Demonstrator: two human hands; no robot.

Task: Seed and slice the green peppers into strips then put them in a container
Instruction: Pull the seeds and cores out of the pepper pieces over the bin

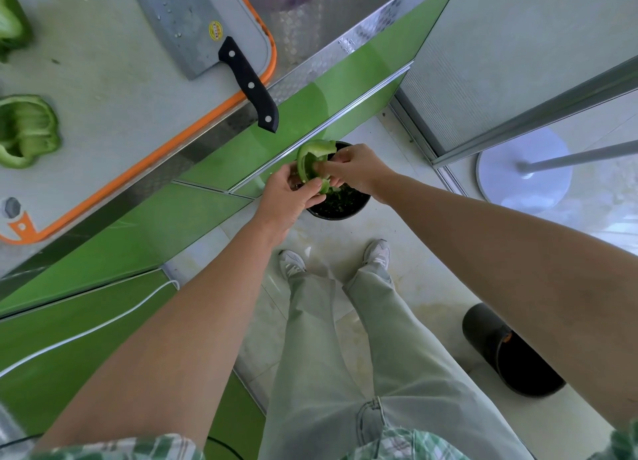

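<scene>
I hold a green pepper half [312,159] over a black bin [340,207] on the floor. My left hand [288,197] grips it from below. My right hand [352,168] has its fingers curled into the pepper's hollow side. Green scraps lie in the bin. Up on the counter, a hollowed pepper piece [27,130] lies on the white cutting board [114,90] with the orange rim. Another pepper piece [12,24] sits at the board's top left edge. A cleaver [193,24] with a black handle lies on the board, its handle jutting over the counter edge.
Green cabinet fronts [103,245] run below the steel counter edge. A white cable hangs across the cabinet. A second black container [507,352] lies on the floor at the right. A white round stand base [524,173] and a glass door frame stand at the far right. My feet stand by the bin.
</scene>
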